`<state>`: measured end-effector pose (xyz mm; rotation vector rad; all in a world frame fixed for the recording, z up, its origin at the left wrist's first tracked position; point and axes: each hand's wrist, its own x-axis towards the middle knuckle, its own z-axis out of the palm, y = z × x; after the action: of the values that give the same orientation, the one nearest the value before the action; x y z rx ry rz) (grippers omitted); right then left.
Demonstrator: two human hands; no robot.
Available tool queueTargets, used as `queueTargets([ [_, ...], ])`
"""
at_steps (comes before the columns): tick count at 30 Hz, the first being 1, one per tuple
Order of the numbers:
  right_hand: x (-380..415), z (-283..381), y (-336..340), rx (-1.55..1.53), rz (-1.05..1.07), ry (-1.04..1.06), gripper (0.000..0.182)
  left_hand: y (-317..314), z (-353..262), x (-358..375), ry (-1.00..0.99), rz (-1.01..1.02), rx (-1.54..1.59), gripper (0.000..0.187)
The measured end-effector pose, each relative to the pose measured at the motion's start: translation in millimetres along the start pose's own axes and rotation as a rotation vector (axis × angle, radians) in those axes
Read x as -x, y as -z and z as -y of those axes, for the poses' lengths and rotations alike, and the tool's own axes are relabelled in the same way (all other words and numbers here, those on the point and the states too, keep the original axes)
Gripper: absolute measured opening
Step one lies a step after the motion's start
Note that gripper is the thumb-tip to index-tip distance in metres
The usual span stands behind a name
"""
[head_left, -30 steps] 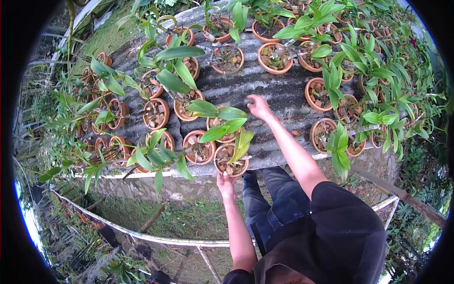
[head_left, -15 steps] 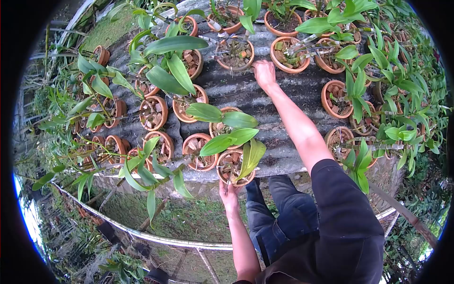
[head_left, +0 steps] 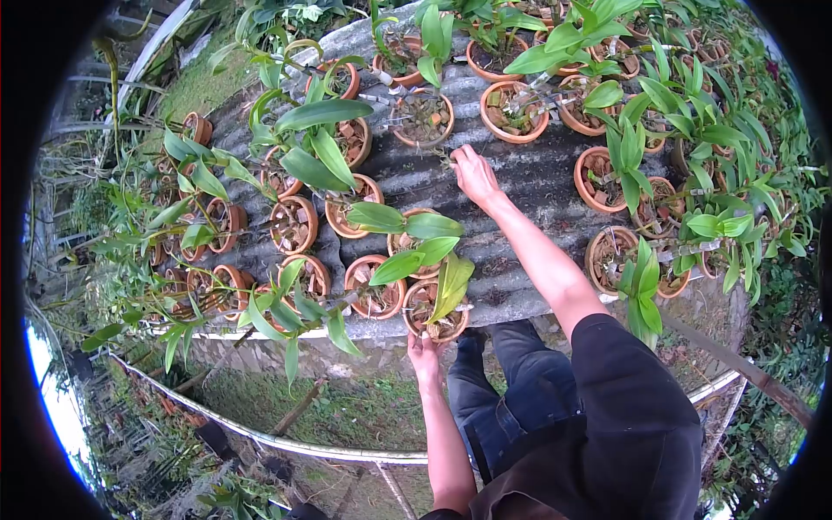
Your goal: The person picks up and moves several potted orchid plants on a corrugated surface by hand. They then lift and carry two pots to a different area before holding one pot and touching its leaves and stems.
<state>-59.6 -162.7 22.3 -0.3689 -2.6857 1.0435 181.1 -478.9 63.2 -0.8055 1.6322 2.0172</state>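
Observation:
My right hand reaches over the corrugated sheet, its fingers pinched on a small tuft of weeds. Just beyond it stands a clay pot filled with dark bits and weeds. At the near edge of the sheet, my left hand grips the front side of another clay pot, partly hidden behind its rim. That pot holds broken brick pieces and an orchid with a yellowing leaf. Broad green leaves spread over the pot behind it.
Rows of potted orchids stand left and right on the corrugated sheet. Long leaves overhang the near right edge. Below runs a curved pale rail over grass, and a bar slants at the right.
My right hand has drawn back from the far pot's rim, with the tuft now showing in its fingers. My left hand stays at the near pot. The view has shifted slightly.

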Motion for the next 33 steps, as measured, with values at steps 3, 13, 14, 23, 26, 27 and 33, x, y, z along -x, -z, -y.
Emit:
queueTargets([
  [3,-11,-5,-10,0.310,0.227,-0.017,0.017,3,3,4,-0.021,0.029,-0.024,0.038],
  [13,38,24,16,0.207,0.128,-0.073,0.023,9,7,-2,-0.041,0.090,-0.047,0.039],
  [14,52,26,26,0.172,0.102,-0.085,0.016,11,6,-4,-0.004,0.087,-0.045,0.040],
  [23,273,66,147,0.569,0.779,-0.576,0.025,17,-7,1,0.119,0.099,-0.179,0.046],
  [26,288,75,161,0.599,0.985,-0.632,0.038,22,-7,-4,0.119,0.073,-0.274,0.045],
  [27,282,70,156,0.496,0.883,-0.617,0.037,23,-9,-7,0.101,0.063,-0.322,0.042],
  [33,138,57,74,-0.097,0.212,-0.225,0.015,20,-8,-27,-0.011,0.073,-0.185,0.026],
])
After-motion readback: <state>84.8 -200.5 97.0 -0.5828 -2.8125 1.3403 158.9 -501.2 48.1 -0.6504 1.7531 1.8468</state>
